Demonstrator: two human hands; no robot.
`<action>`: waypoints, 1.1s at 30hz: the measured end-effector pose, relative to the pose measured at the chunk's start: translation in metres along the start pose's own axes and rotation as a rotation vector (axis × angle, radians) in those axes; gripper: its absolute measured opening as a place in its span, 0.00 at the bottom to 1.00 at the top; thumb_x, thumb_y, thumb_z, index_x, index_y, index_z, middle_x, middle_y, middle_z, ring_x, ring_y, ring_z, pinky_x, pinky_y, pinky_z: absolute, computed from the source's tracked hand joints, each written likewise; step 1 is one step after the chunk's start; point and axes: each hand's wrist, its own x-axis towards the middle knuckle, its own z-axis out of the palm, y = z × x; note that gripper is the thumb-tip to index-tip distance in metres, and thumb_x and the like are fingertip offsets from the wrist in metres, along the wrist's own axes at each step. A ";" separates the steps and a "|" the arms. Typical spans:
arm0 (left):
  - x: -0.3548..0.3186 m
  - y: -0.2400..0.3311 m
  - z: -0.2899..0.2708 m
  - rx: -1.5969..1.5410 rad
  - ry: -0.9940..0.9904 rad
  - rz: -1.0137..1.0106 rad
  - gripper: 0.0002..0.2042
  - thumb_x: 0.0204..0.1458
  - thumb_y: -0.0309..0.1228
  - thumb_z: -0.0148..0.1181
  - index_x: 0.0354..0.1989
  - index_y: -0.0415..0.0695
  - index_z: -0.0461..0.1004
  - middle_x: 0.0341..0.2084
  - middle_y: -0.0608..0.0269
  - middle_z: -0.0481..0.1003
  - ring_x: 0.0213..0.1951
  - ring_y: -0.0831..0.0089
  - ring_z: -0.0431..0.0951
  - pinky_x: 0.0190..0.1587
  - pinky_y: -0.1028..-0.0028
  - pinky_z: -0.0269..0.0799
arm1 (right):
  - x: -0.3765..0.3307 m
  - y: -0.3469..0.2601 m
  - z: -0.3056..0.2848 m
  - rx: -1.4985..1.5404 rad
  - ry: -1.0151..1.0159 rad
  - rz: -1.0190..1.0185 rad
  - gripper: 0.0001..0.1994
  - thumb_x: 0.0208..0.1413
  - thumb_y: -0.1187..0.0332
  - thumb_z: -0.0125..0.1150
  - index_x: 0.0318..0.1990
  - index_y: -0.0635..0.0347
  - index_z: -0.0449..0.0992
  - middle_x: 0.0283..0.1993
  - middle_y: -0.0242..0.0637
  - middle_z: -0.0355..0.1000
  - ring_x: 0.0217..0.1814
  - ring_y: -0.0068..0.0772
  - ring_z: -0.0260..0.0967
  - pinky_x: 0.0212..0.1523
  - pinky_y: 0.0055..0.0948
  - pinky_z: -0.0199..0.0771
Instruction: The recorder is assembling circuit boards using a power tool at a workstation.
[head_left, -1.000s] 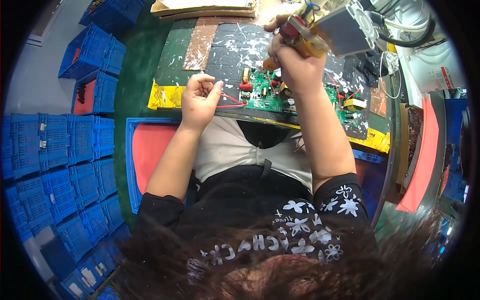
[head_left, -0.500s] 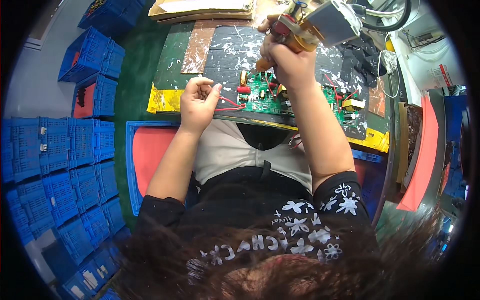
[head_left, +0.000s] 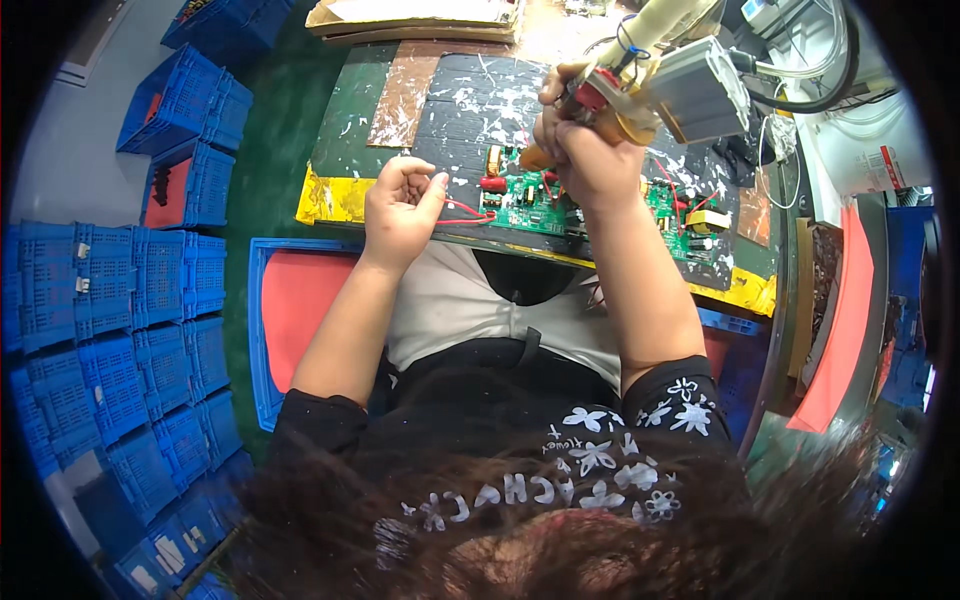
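Observation:
My right hand (head_left: 598,165) is wrapped around a glue gun (head_left: 625,130) with an orange-tan body, a red part and a grey metal box on its side. It hangs over a green circuit board (head_left: 535,205), whose middle is covered by my hand and forearm. Coils, capacitors and red wires stand on the board. At the board's left end, red wires (head_left: 462,212) run up to the edge of my left hand (head_left: 402,215). That hand's fingers are curled with the thumb near them; whether anything lies inside is hidden.
Beneath the board lies a dark mat (head_left: 465,110) spotted with white residue, on a table edged in yellow tape (head_left: 335,198). Cardboard (head_left: 415,25) sits at the back. Blue crates (head_left: 105,280) are stacked left; a blue bin (head_left: 262,330) with red lining is beside my lap. Cables (head_left: 800,100) hang at right.
My right hand and the glue gun have shifted slightly right and nearer to me. The left hand keeps its curled pose near the red wires, and the view has moved slightly.

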 end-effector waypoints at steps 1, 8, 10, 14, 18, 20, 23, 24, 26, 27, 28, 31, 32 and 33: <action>0.000 0.000 0.001 -0.004 0.022 0.016 0.09 0.48 0.18 0.60 0.35 0.42 0.68 0.16 0.74 0.67 0.18 0.90 0.62 0.19 0.86 0.55 | -0.001 0.000 0.000 -0.001 -0.001 0.000 0.25 0.41 0.84 0.41 0.52 0.64 0.63 0.42 0.45 0.64 0.20 0.21 0.57 0.23 0.23 0.59; -0.001 0.003 0.000 0.001 -0.006 -0.024 0.08 0.50 0.17 0.57 0.36 0.41 0.67 0.20 0.75 0.66 0.22 0.91 0.63 0.23 0.88 0.58 | -0.001 -0.002 0.000 -0.024 -0.014 -0.001 0.24 0.42 0.84 0.42 0.52 0.65 0.62 0.38 0.44 0.64 0.20 0.21 0.57 0.23 0.23 0.58; -0.001 0.001 -0.001 -0.001 -0.006 -0.020 0.09 0.50 0.17 0.57 0.36 0.41 0.67 0.20 0.75 0.67 0.22 0.91 0.63 0.23 0.87 0.58 | 0.001 -0.007 0.001 -0.078 -0.050 -0.023 0.22 0.43 0.83 0.42 0.51 0.70 0.61 0.34 0.43 0.65 0.20 0.20 0.56 0.24 0.23 0.58; -0.002 0.000 -0.002 -0.018 -0.007 -0.007 0.09 0.50 0.17 0.57 0.36 0.41 0.67 0.21 0.74 0.67 0.22 0.90 0.64 0.23 0.87 0.58 | 0.000 -0.019 -0.001 -0.099 -0.014 -0.053 0.22 0.44 0.83 0.42 0.51 0.70 0.61 0.37 0.44 0.65 0.22 0.20 0.57 0.23 0.23 0.58; -0.001 -0.002 -0.002 0.005 -0.011 -0.005 0.09 0.50 0.16 0.57 0.37 0.41 0.67 0.22 0.74 0.67 0.22 0.90 0.64 0.24 0.87 0.59 | 0.000 -0.014 -0.012 -0.189 -0.012 -0.096 0.23 0.45 0.87 0.42 0.53 0.66 0.61 0.40 0.44 0.64 0.22 0.21 0.58 0.23 0.22 0.61; -0.001 -0.001 -0.002 0.002 -0.015 -0.011 0.09 0.50 0.16 0.57 0.37 0.41 0.67 0.22 0.73 0.68 0.22 0.90 0.64 0.24 0.87 0.59 | 0.000 -0.009 -0.015 -0.179 0.005 -0.143 0.19 0.49 0.86 0.45 0.51 0.66 0.64 0.43 0.41 0.69 0.23 0.14 0.62 0.19 0.16 0.63; -0.002 -0.002 -0.003 0.003 -0.022 -0.019 0.09 0.50 0.16 0.57 0.37 0.41 0.67 0.22 0.73 0.68 0.22 0.90 0.65 0.24 0.87 0.59 | -0.002 -0.010 -0.012 -0.169 0.025 -0.127 0.19 0.49 0.86 0.45 0.51 0.66 0.65 0.42 0.40 0.69 0.24 0.14 0.62 0.19 0.16 0.63; -0.002 -0.002 -0.003 0.001 -0.020 -0.011 0.09 0.50 0.16 0.57 0.37 0.41 0.67 0.22 0.73 0.68 0.22 0.90 0.65 0.23 0.87 0.59 | -0.002 -0.010 -0.012 -0.168 0.024 -0.128 0.19 0.49 0.86 0.45 0.51 0.66 0.65 0.42 0.40 0.69 0.24 0.14 0.62 0.19 0.16 0.63; -0.002 -0.002 -0.003 -0.003 -0.017 -0.003 0.09 0.50 0.16 0.57 0.37 0.41 0.67 0.22 0.73 0.68 0.22 0.90 0.65 0.23 0.87 0.59 | -0.002 -0.012 -0.012 -0.204 0.034 -0.073 0.25 0.45 0.88 0.41 0.54 0.64 0.61 0.42 0.44 0.63 0.22 0.21 0.58 0.22 0.20 0.60; -0.002 -0.002 -0.002 -0.006 -0.021 -0.004 0.09 0.50 0.16 0.57 0.37 0.41 0.67 0.22 0.73 0.68 0.22 0.90 0.65 0.23 0.87 0.59 | -0.002 -0.013 -0.012 -0.206 0.033 -0.073 0.25 0.45 0.88 0.41 0.54 0.64 0.61 0.42 0.44 0.63 0.22 0.21 0.58 0.22 0.20 0.60; -0.002 -0.002 -0.002 -0.010 -0.025 -0.004 0.09 0.50 0.16 0.57 0.37 0.41 0.67 0.22 0.73 0.68 0.22 0.90 0.65 0.23 0.87 0.59 | -0.002 -0.013 -0.013 -0.219 0.025 -0.079 0.25 0.44 0.88 0.41 0.54 0.64 0.61 0.42 0.44 0.63 0.22 0.20 0.58 0.22 0.21 0.61; -0.001 -0.002 -0.002 -0.008 -0.019 -0.007 0.09 0.50 0.16 0.57 0.37 0.41 0.67 0.22 0.73 0.68 0.22 0.90 0.65 0.24 0.87 0.59 | -0.002 -0.014 -0.012 -0.220 0.016 -0.096 0.25 0.44 0.87 0.40 0.54 0.65 0.61 0.43 0.46 0.64 0.22 0.20 0.58 0.23 0.22 0.61; -0.001 -0.002 -0.003 -0.008 -0.019 -0.007 0.09 0.50 0.16 0.57 0.37 0.41 0.67 0.22 0.73 0.68 0.22 0.90 0.65 0.24 0.87 0.59 | -0.003 -0.015 -0.011 -0.209 0.019 -0.107 0.25 0.43 0.87 0.40 0.54 0.65 0.61 0.43 0.46 0.64 0.22 0.20 0.58 0.23 0.22 0.61; -0.001 -0.002 -0.003 -0.006 -0.019 -0.008 0.09 0.50 0.16 0.57 0.37 0.41 0.67 0.22 0.73 0.68 0.23 0.90 0.65 0.24 0.87 0.60 | -0.002 -0.016 -0.010 -0.209 0.019 -0.107 0.25 0.43 0.87 0.40 0.54 0.65 0.61 0.43 0.46 0.64 0.22 0.20 0.58 0.23 0.22 0.61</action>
